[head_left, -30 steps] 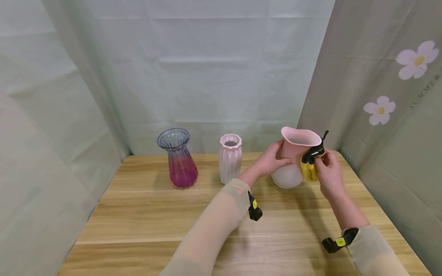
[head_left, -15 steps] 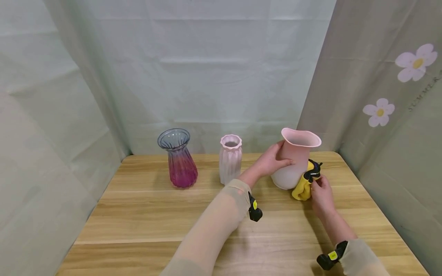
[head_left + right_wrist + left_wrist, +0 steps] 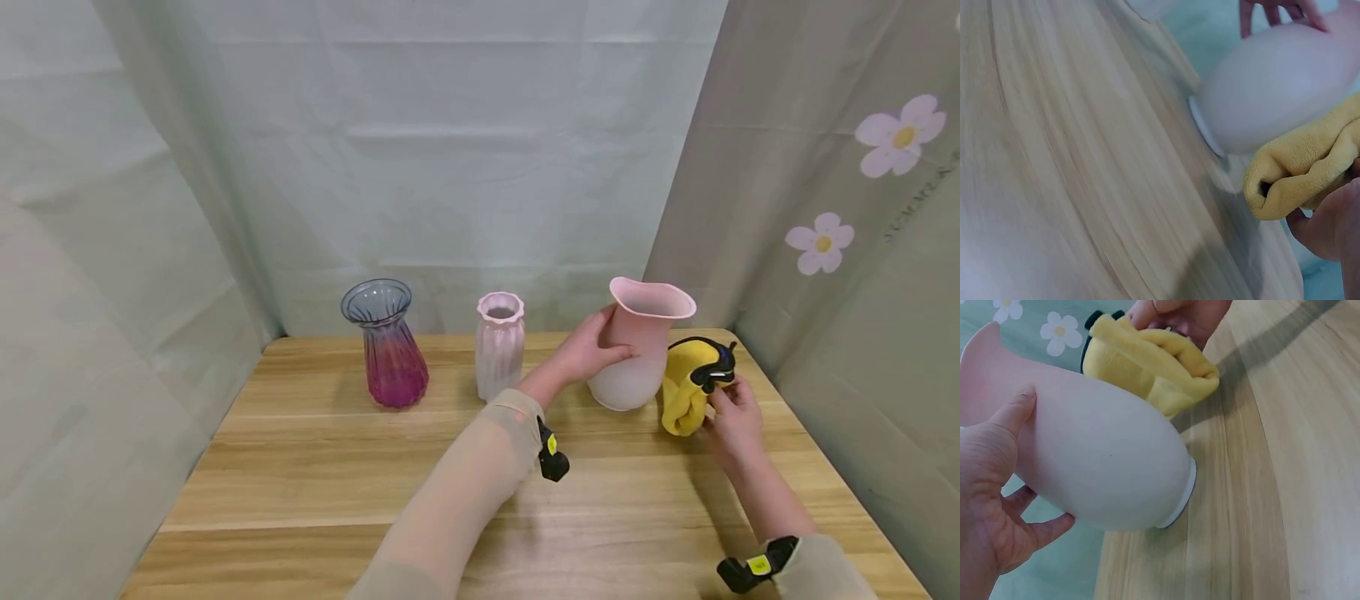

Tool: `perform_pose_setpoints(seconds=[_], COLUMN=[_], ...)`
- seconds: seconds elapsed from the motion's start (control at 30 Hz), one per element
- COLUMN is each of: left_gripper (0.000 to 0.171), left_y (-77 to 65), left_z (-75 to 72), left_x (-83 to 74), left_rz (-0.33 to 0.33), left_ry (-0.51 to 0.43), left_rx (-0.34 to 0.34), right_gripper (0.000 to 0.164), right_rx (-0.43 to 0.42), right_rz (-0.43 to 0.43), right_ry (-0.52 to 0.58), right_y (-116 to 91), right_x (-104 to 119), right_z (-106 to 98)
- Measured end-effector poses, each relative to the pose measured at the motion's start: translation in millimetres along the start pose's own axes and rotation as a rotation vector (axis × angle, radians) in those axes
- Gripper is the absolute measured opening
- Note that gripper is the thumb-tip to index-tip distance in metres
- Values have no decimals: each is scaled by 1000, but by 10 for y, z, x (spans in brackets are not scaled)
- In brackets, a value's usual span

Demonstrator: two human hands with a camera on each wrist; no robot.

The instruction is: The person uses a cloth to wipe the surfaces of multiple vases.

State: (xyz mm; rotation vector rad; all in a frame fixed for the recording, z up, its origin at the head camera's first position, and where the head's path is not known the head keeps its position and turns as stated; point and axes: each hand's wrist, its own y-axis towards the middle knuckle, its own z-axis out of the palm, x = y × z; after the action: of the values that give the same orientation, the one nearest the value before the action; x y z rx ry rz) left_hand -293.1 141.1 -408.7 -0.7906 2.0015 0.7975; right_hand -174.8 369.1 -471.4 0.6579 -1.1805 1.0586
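Note:
Near the back right of the table stands a tall vase (image 3: 633, 379), pink at its wavy rim and fading to white below. My left hand (image 3: 587, 352) grips its neck from the left, the thumb across the front in the left wrist view. My right hand (image 3: 738, 421) pinches a yellow cloth (image 3: 684, 392) with black trim, bunched and folded, at the vase's right side. In the right wrist view the folded cloth (image 3: 1304, 162) overlaps the vase's lower body (image 3: 1266, 87). The vase's base (image 3: 1182, 494) sits on the wood.
A ribbed pinkish-white vase (image 3: 500, 354) stands left of the left hand. Farther left is a glass vase (image 3: 397, 367), blue-grey above and magenta below. Pale curtains (image 3: 480, 167) border the wooden table (image 3: 315, 483) at the back and sides.
My right hand has brought the cloth down from near the vase's rim along its right side, then slightly outward to the right. My left hand keeps its grip on the vase.

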Motion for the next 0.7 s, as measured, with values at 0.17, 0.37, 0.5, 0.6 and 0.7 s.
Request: perform_pose_setpoints(seconds=[0.17, 0.37, 0.5, 0.6, 0.7], left_gripper=[92, 110, 107, 103, 99], left_y=[-43, -97, -90, -73, -59], left_z=[45, 281, 428, 492, 510], left_x=[-20, -137, -231, -254, -254], left_rz=[-58, -244, -298, -326, -329], left_ry=[0, 161, 264, 315, 325], left_rx=[-49, -251, -370, -413, -419], right_gripper=[21, 21, 23, 23, 21], right_rx=[43, 25, 34, 31, 11], right_rz=[-33, -32, -25, -15, -9], right_ry=[19, 11, 12, 9, 0], right_y=[-40, -49, -44, -42, -43], right_x=[69, 83, 93, 101, 110], right_z=[-161, -206, -183, -156, -141])
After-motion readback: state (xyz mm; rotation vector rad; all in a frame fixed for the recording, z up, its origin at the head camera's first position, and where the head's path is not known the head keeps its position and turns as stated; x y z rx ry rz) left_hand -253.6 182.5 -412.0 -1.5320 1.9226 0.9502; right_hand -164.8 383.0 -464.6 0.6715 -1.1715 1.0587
